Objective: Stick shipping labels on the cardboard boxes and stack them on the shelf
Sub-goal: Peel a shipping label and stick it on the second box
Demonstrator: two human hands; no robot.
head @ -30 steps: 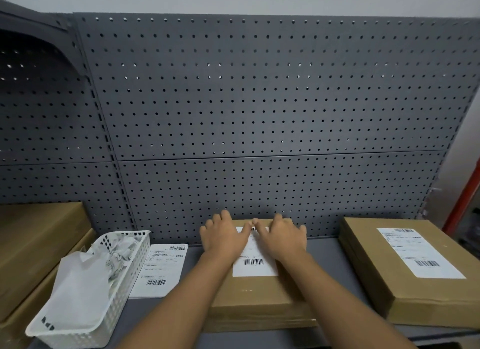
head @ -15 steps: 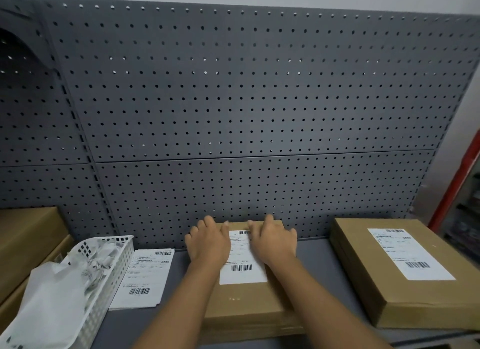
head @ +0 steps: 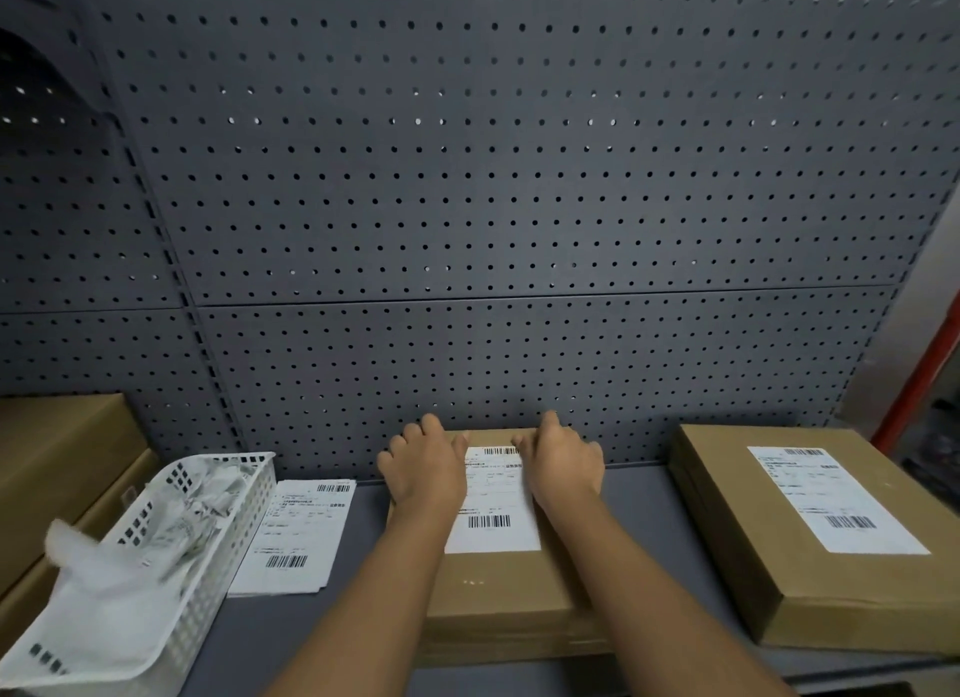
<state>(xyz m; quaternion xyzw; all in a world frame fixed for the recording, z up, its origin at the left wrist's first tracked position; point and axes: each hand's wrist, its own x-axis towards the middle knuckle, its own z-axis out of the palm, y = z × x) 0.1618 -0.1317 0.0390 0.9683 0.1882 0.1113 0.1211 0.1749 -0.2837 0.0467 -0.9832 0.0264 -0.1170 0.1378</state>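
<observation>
Starting nearest: a cardboard box [head: 498,592] sits on the grey shelf [head: 649,509], and its shipping label [head: 493,504] is being pressed flat near the far edge. Both hands are laid palm-down with fingers spread, gripping nothing: the left hand [head: 423,470] over the label's left edge, the right hand [head: 563,462] over its right edge. Off to the left, spare labels [head: 296,535] are lying loose beside a white basket [head: 208,540] stuffed with peeled backing paper, and more plain boxes [head: 57,468] are stacked beyond it. To the right, a labelled box [head: 810,535] is already parked.

Risk-wise, a bubble or crease could probably get trapped if the middle isn't smoothed outward, and the corners could lift if they're skipped.

Compared with a second ago, the hands have been slid apart, so more of the label's top barcode is exposed.
</observation>
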